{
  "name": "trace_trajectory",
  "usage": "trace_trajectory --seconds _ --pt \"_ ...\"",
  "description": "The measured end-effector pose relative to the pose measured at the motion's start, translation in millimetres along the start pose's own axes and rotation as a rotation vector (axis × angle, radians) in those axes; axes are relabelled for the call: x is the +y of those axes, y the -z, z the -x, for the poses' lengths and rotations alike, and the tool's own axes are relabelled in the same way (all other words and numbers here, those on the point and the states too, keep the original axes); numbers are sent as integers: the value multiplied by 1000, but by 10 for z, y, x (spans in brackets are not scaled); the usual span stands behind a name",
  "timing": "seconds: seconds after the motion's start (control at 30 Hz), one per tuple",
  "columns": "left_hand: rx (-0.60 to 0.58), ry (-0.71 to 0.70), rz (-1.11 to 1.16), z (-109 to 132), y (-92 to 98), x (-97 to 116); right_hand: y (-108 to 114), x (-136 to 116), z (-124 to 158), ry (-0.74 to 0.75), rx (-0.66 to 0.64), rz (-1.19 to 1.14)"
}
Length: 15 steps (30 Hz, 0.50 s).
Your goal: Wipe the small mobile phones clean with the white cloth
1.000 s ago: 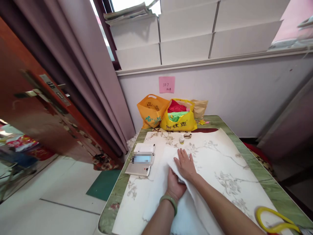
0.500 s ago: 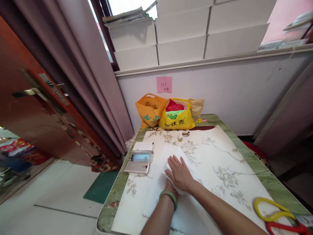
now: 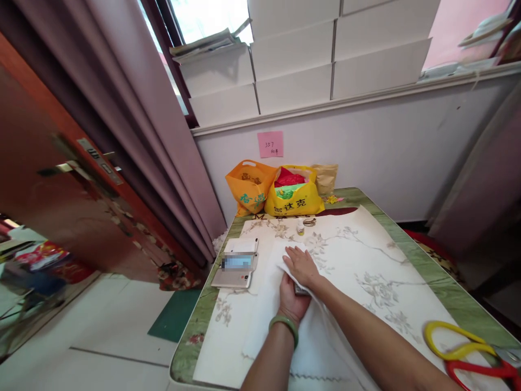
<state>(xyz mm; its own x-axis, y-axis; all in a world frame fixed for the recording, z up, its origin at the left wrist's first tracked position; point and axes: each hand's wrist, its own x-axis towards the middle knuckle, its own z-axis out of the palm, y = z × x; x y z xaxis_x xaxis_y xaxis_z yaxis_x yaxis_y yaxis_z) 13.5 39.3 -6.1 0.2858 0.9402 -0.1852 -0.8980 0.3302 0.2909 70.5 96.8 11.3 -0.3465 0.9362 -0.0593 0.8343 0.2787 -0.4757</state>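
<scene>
A white cloth [image 3: 272, 304] with a zigzag edge lies spread over the table and rises in a fold between my hands. My left hand [image 3: 292, 300], wearing a green bangle, is closed around a dark-edged object [image 3: 301, 289]. Only a small corner of that object shows, so its kind is unclear. Over the top, my right hand [image 3: 302, 266] presses the cloth onto it, fingers together and bent over the fold. Several phones [image 3: 232, 278] lie to the left of the cloth, one with a lit screen.
A flowered sheet [image 3: 378, 239] covers the green table [image 3: 183, 353]. Scissors [image 3: 464, 345] with yellow and red handles lie at the right front. A small white bottle [image 3: 300, 227] and glasses [image 3: 310, 221] sit farther back, before an orange bag [image 3: 249, 190] and a yellow bag [image 3: 295, 201].
My left hand has come out from under my right hand, and the dark corner of the object now shows. The cloth is lifted into a fold. The view has shifted slightly.
</scene>
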Motion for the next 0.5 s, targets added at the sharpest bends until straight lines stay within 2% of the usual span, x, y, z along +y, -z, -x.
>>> trace_trajectory --seconds 0.17,0.33,0.4,0.5 --pt "-44 22 14 43 -31 -14 -44 120 149 -18 56 13" --pt "-50 18 5 39 89 -9 -96 185 447 50 97 85" --pt "-23 7 8 63 178 1 -119 141 596 99 128 109" --pt "84 -67 9 113 331 4 -133 16 767 208 137 116"
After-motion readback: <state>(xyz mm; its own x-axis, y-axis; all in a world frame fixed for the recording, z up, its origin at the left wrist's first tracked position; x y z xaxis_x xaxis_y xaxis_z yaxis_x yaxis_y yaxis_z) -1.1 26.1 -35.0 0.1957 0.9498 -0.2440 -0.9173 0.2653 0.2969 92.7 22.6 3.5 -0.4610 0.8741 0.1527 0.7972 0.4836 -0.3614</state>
